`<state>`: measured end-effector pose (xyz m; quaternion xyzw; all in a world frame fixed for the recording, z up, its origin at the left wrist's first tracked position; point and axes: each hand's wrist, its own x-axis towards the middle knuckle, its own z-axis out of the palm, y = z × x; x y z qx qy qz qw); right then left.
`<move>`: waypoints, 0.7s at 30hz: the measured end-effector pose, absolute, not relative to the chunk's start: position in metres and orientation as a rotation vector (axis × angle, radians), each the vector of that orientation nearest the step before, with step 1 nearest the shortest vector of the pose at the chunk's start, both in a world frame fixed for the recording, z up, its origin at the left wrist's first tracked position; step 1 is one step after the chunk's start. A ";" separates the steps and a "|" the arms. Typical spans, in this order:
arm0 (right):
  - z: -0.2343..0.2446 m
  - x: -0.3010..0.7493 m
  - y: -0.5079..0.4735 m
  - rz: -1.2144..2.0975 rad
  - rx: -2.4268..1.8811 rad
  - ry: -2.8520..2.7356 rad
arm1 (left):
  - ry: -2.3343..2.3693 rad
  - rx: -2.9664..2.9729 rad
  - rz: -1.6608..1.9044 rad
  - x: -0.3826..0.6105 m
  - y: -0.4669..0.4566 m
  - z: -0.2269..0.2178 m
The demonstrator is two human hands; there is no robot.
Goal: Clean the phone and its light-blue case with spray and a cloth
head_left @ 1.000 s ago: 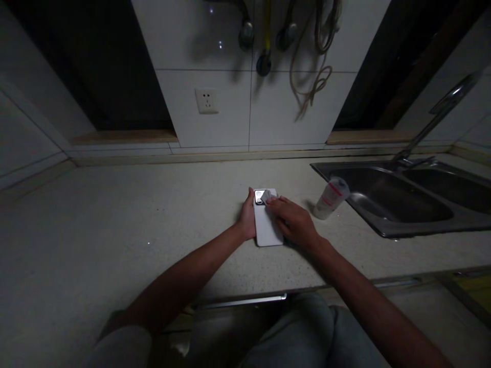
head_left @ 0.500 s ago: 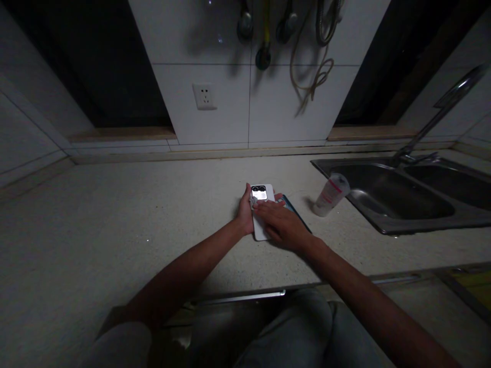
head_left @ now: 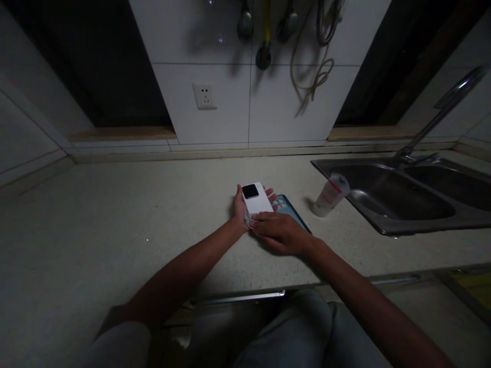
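Note:
A white phone [head_left: 256, 201] lies back up, tilted off the countertop [head_left: 115, 214], with its dark camera block at the far end. My left hand [head_left: 240, 213] cups it from the left and underneath, fingers showing past its right edge. My right hand [head_left: 280, 232] presses a small pale wipe [head_left: 249, 221] against the phone's near end, fingers curled. A teal phone case [head_left: 289, 209] lies flat on the counter just right of the phone, partly under my right hand.
A small white bottle with a red label [head_left: 330, 194] lies by the steel sink [head_left: 383, 214] at the right, with a tap [head_left: 441, 117] above it. A wall socket [head_left: 204, 96] and hanging hoses [head_left: 310, 61] are on the tiled back wall.
My right hand has slid the wipe from the camera end down to the phone's near end. My left hand has lifted and tilted the phone, and the teal case has come into view.

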<state>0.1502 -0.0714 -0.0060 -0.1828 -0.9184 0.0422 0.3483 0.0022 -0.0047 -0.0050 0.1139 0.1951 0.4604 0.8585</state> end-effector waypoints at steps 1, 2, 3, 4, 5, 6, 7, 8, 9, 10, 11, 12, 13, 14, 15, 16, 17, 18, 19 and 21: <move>-0.006 0.150 -0.072 0.117 -0.458 -2.373 | 0.420 0.231 0.990 0.002 -0.003 -0.006; -0.006 0.151 -0.072 0.119 -0.445 -2.365 | 0.429 0.224 1.009 0.002 -0.002 -0.006; -0.006 0.152 -0.072 0.116 -0.434 -2.356 | 0.437 0.219 1.025 0.002 -0.001 -0.007; -0.006 0.153 -0.072 0.107 -0.427 -2.344 | 0.443 0.214 1.039 0.001 0.001 -0.007; -0.007 0.155 -0.071 0.092 -0.426 -2.330 | 0.447 0.208 1.054 0.001 0.001 -0.007; -0.008 0.158 -0.070 0.072 -0.435 -2.315 | 0.445 0.204 1.069 0.000 0.002 -0.006; -0.009 0.160 -0.068 0.049 -0.460 -2.303 | 0.440 0.201 1.084 -0.001 0.003 -0.006; -0.009 0.163 -0.067 0.025 -0.498 -2.292 | 0.432 0.199 1.094 -0.002 0.004 -0.006; -0.010 0.166 -0.065 0.001 -0.552 -2.284 | 0.426 0.198 1.099 -0.003 0.004 -0.005; -0.011 0.169 -0.064 -0.017 -0.620 -2.277 | 0.421 0.197 1.100 -0.004 0.005 -0.005; -0.012 0.171 -0.063 -0.026 -0.694 -2.266 | 0.420 0.197 1.096 -0.004 0.005 -0.005; -0.013 0.174 -0.062 -0.027 -0.768 -2.247 | 0.420 0.197 1.089 -0.005 0.006 -0.004; -0.014 0.175 -0.061 -0.019 -0.830 -2.225 | 0.421 0.202 1.083 -0.005 0.006 -0.004; -0.014 0.176 -0.061 -0.005 -0.875 -2.204 | 0.420 0.210 1.076 -0.004 0.006 -0.004; -0.015 0.176 -0.060 0.014 -0.904 -2.185 | 0.419 0.224 1.067 -0.004 0.006 -0.003; -0.016 0.176 -0.061 0.034 -0.913 -2.168 | 0.419 0.242 1.058 -0.003 0.005 -0.003; -0.016 0.176 -0.061 0.056 -0.913 -2.154 | 0.421 0.260 1.050 -0.003 0.005 -0.003; -0.017 0.175 -0.061 0.080 -0.908 -2.139 | 0.423 0.277 1.041 -0.002 0.004 -0.003; -0.017 0.174 -0.062 0.105 -0.904 -2.120 | 0.423 0.290 1.032 -0.002 0.004 -0.002; -0.018 0.172 -0.062 0.166 -0.914 -2.069 | 0.403 0.306 1.005 -0.001 0.002 -0.002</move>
